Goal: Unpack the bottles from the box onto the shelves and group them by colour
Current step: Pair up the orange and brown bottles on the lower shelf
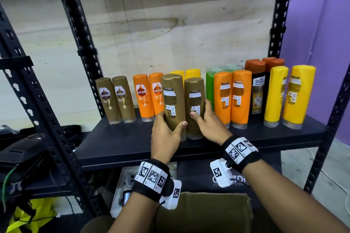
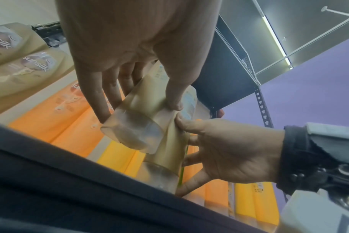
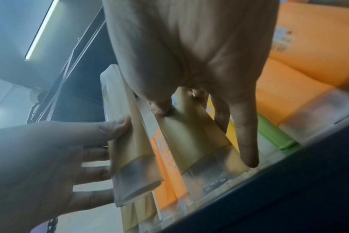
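Head view has you at the black shelf (image 1: 265, 132), each hand wrapped round a brown bottle: your left hand (image 1: 165, 134) lifts the left bottle (image 1: 174, 104) clear, your right hand (image 1: 210, 125) steadies the right bottle (image 1: 195, 108) standing.

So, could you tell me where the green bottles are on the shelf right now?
In the head view, the green bottles stand at the back of the shelf, right of centre, behind the orange pair and just beyond the right hand.
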A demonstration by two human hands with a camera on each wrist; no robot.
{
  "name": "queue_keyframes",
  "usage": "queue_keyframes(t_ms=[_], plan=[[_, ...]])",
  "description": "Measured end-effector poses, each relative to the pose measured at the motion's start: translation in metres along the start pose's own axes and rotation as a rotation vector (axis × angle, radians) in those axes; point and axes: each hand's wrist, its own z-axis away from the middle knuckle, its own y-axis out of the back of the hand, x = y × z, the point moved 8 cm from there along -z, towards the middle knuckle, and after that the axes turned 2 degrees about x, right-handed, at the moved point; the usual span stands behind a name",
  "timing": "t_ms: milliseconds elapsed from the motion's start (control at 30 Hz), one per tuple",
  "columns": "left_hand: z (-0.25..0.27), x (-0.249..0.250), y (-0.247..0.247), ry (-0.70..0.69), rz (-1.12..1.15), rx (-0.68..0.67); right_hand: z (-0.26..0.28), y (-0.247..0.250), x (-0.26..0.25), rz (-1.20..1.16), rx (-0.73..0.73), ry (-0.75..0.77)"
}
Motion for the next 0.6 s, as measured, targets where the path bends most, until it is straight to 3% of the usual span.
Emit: queue_keyframes(t_ms=[600], plan=[[0.034, 0.035, -0.084, 0.024, 0.025, -0.153, 0.045, 0.099, 0.031, 0.026, 0.195, -0.042]])
